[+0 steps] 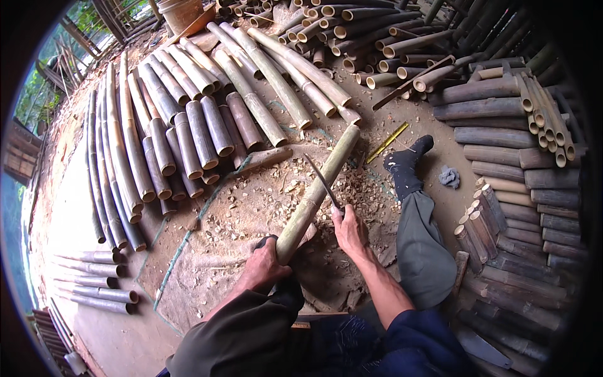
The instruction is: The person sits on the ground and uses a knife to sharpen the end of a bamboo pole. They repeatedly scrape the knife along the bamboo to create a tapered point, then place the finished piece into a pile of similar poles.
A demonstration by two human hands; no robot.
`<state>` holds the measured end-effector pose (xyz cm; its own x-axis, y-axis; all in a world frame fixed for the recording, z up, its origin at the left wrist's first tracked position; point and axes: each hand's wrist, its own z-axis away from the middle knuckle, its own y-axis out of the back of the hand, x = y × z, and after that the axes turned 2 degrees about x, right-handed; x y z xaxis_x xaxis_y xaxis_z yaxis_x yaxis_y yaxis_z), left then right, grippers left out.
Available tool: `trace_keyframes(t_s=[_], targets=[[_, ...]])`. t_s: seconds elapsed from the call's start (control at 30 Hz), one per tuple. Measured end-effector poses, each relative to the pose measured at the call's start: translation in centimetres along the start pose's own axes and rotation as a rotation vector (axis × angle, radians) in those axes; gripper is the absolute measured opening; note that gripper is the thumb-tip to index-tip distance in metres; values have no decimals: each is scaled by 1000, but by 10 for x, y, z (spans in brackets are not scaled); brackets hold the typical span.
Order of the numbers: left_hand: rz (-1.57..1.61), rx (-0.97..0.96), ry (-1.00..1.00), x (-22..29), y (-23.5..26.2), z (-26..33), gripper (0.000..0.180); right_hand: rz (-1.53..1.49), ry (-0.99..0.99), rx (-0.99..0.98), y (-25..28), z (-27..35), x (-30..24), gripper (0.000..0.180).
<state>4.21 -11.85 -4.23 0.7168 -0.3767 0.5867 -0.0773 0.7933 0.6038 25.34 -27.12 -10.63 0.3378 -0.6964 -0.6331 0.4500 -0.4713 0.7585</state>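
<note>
Your left hand has its fingers wrapped around the near end of the pale bamboo pole, which slants up and away from you above the shavings and the brown sacking. The fingers of your right hand are closed around the handle of the knife, whose blade crosses the pole about midway; whether its edge touches the surface, you can't tell from this angle.

To trim cleanly, keep the left grip firm so the pole doesn't roll, and keep that hand behind the stroke. A low blade angle should lift thin curls; a steep one could dig in. Ease off around the joints, where the grain is likely tougher. Turn the pole a little between passes, and keep strokes clear of your dark-shod foot at the right.
</note>
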Motion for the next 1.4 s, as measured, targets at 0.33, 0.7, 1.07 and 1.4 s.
trace_keyframes(t_s=[0.33,0.7,1.07,1.4], targets=[[156,-48,96,11,9,6,49,78,201,-257,11,0,-5,47],[394,-199,108,-22,4,-5,61,79,346,-143,0,18,9,46],[337,-101,106,-31,-1,-12,75,-4,161,-120,-6,10,12,48],[478,-110,19,-48,-1,-12,67,44,549,-199,-5,18,6,47]])
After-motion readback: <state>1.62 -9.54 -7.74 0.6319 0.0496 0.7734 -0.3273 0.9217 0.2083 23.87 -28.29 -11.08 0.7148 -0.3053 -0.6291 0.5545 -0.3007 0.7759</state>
